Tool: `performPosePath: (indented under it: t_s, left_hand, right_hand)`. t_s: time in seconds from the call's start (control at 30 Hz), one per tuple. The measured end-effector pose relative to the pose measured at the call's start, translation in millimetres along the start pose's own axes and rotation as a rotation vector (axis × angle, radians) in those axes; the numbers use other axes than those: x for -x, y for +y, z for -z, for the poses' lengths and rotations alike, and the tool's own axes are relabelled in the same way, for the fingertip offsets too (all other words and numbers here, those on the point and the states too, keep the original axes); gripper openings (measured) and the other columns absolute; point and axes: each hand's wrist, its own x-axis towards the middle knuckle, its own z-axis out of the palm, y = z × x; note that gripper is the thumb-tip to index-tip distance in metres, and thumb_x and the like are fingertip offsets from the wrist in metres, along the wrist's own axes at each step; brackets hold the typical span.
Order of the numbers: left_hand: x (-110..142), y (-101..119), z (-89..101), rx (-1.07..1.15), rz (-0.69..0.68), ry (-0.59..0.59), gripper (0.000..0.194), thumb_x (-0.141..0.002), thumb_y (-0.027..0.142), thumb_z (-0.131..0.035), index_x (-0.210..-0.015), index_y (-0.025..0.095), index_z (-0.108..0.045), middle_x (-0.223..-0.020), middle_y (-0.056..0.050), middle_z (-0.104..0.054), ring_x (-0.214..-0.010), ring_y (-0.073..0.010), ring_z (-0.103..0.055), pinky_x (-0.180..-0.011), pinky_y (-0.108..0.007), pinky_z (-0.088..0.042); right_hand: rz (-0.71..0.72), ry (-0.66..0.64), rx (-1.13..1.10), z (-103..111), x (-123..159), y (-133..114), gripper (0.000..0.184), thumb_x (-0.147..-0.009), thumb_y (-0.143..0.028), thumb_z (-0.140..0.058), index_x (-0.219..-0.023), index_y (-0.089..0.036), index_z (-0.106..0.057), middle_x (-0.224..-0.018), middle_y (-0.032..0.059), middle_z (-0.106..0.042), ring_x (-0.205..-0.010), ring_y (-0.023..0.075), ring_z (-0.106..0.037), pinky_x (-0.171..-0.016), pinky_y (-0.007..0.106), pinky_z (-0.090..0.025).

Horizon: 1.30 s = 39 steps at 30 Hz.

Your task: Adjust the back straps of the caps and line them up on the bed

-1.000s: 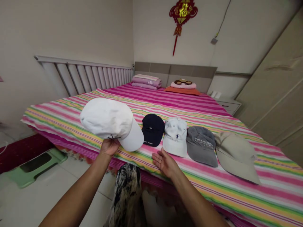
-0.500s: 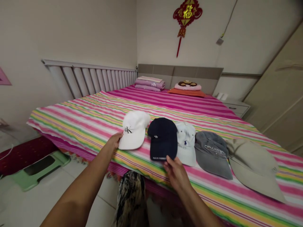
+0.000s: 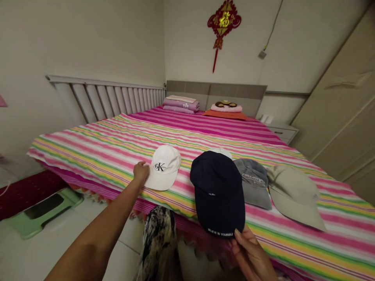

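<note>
Five baseball caps sit along the near side of a bed under a pink, yellow and green striped cotton cover (image 3: 96, 150), one of them in the air. The person's right hand (image 3: 249, 251) lifts a navy cotton cap with white lettering (image 3: 216, 191), fingers (image 3: 238, 236) pinched together on its lower edge, right over the bed's front edge. The person's left hand (image 3: 141, 173) lies at the side of a white cap with a black "CK" logo (image 3: 162, 168), fingers together and curled against it; whether they grip it cannot be told.

Only a narrow strip of cover separates the white cap from the raised navy one, which hides most of a white cap behind it (image 3: 221, 153). To the right, a grey washed cap (image 3: 253, 183) lies just beside a beige cap (image 3: 294, 197), whose brim points toward the bed's near edge.

Below that edge, black-and-white patterned fabric (image 3: 158, 246) hangs near the tiled floor, with a green plastic stool (image 3: 43, 212) at the left. A grey headboard (image 3: 216, 93) closes the far end, behind folded pink bedding (image 3: 181, 104).
</note>
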Motion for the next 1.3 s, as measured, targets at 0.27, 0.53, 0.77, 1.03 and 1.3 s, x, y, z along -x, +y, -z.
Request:
performPosePath:
  t_s: [0.27,0.53,0.77,1.03,1.3]
  left_hand:
    - [111.4,13.0,-40.8,0.387,0.262,-0.837,0.046,-0.066,0.053,-0.058,-0.083,0.01,-0.063,-0.078,-0.01,-0.067,-0.078,-0.022,-0.061,-0.074,-0.033,-0.046]
    - [185.3,2.4,-47.4,0.496,0.33,-1.132,0.034,-0.039,0.005,-0.072,-0.072,0.012,-0.064,-0.06,0.0,-0.063,-0.05,-0.0095,-0.055,-0.049,-0.017,-0.043]
    - [215.6,-5.2,-56.4,0.366,0.302,-1.166,0.032,-0.042,0.004,-0.071,-0.071,0.012,-0.064,-0.063,0.0,-0.063,-0.056,-0.0087,-0.055,-0.054,-0.017,-0.04]
    - [208.9,4.6,-47.2,0.432,0.486,-1.355,0.041,-0.042,0.02,-0.074,-0.081,0.011,-0.065,-0.073,-0.004,-0.065,-0.064,-0.0129,-0.057,-0.062,-0.021,-0.042]
    - [205.7,14.4,-52.7,0.214,0.404,-1.33,0.027,-0.048,0.019,-0.073,-0.073,0.01,-0.065,-0.063,-0.001,-0.061,-0.052,-0.0065,-0.051,-0.051,-0.016,-0.036]
  right_hand:
    - [-0.104,-0.155,0.31,28.9,9.4,24.6,0.025,-0.055,-0.027,-0.076,-0.076,-0.019,-0.067,-0.06,-0.001,-0.06,-0.051,0.0101,-0.048,-0.051,0.022,-0.039]
    - [-0.154,-0.274,0.444,30.8,21.4,4.3,0.03,-0.059,-0.023,-0.071,-0.089,-0.023,-0.067,-0.084,0.0041,-0.067,-0.087,0.0225,-0.058,-0.083,0.035,-0.04]
    - [0.041,-0.304,0.525,-16.0,27.3,-27.7,0.042,-0.07,-0.049,-0.061,-0.1,-0.019,-0.06,-0.086,0.0051,-0.063,-0.083,0.0176,-0.056,-0.076,0.028,-0.041]
    - [0.028,-0.267,0.531,-29.8,26.6,-20.3,0.031,-0.076,-0.046,-0.054,-0.066,-0.018,-0.044,-0.045,-0.0069,-0.042,-0.039,0.006,-0.029,-0.039,0.018,-0.02]
    - [0.086,-0.276,0.598,-33.2,28.3,-26.9,0.031,-0.075,-0.046,-0.056,-0.067,-0.017,-0.045,-0.049,-0.007,-0.037,-0.042,0.006,-0.027,-0.041,0.019,-0.019]
